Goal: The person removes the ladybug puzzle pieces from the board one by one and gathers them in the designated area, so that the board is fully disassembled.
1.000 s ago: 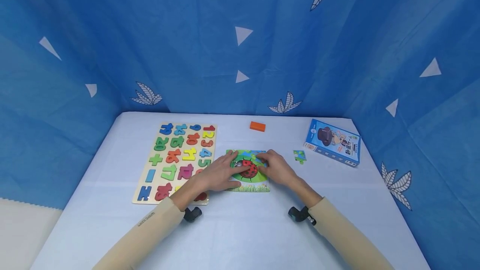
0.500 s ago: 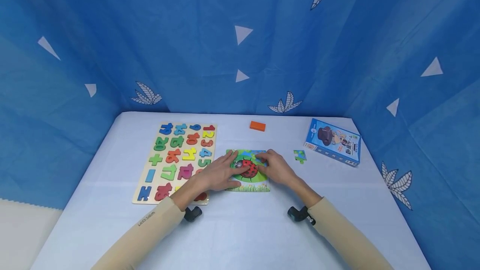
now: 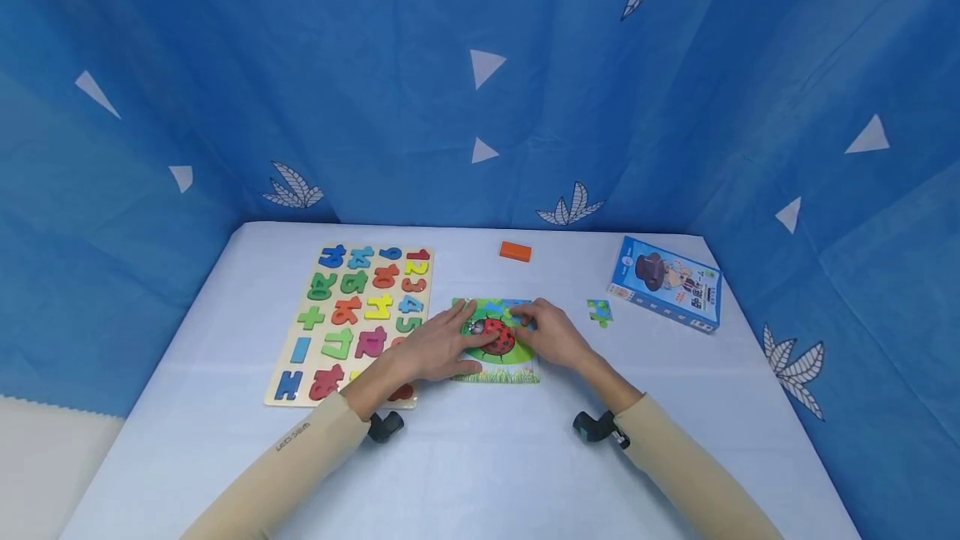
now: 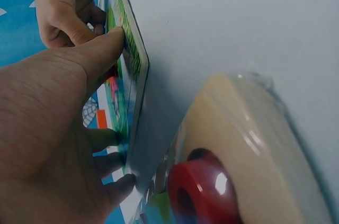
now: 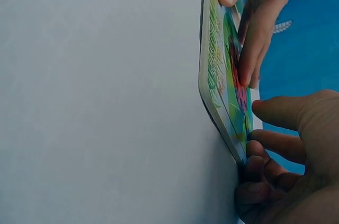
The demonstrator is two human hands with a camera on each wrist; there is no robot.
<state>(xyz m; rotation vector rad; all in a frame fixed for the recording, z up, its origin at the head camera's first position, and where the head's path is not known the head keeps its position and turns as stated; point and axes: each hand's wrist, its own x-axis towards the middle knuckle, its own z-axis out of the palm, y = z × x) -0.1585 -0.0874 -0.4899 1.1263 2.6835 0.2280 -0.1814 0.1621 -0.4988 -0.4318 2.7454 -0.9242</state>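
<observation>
A ladybug jigsaw puzzle (image 3: 498,375) lies flat at the middle of the table. Across its left side rests my left hand (image 3: 442,347), fingers spread, with the index finger reaching over the ladybug and the thumb near the grassy edge. At the upper right of the puzzle, my right hand (image 3: 558,336) touches the surface with thumb and index finger. In the right wrist view those fingertips stand apart, and the other fingers (image 5: 254,168) bend at the puzzle's side edge. A loose green and blue puzzle piece (image 3: 599,312) lies to the right of this hand.
On the left lies a wooden number board (image 3: 296,394) with colourful numerals, partly beneath the left forearm; clear film covers it. An orange block (image 3: 515,252) sits near the back edge. A blue game box (image 3: 666,283) stands back right. Blue curtains (image 3: 420,107) surround the table.
My right thumb has shifted very slightly left on the puzzle. The left hand keeps its place, and the loose piece has not moved.
</observation>
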